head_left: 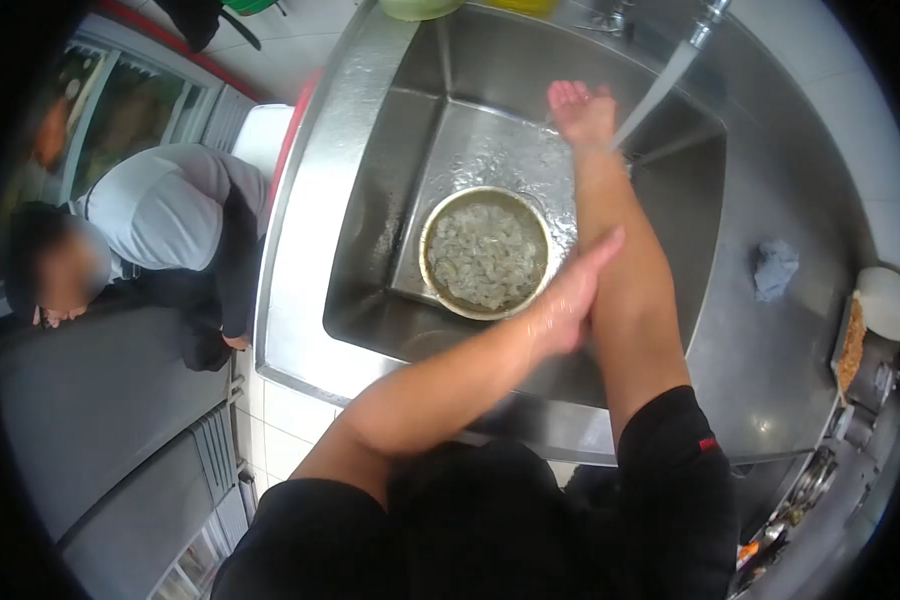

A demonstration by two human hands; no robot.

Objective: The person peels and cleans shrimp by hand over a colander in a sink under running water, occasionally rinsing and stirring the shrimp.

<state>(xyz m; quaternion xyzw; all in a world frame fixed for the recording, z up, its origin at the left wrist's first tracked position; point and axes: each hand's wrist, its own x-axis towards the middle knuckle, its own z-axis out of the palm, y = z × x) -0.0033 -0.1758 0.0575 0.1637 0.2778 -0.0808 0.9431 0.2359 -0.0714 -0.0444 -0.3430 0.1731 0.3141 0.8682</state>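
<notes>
My right hand is open with its palm up over the sink, fingers slightly curled and nothing in them. A stream of water from the faucet falls at its wrist. My left hand cups the underside of my right forearm, thumb showing along the side; its other fingers are mostly hidden behind the arm. Both arms look wet. Below and left of my hands, a round metal bowl stands on the sink floor, full of greyish, translucent pieces that look like peeled shrimp in water. Neither hand touches it.
The stainless steel sink has raised walls around the bowl. A blue-grey cloth lies on the right counter. A metal faucet reaches in from the top. Another person bends over at the left. A tray of brown crumbs is at far right.
</notes>
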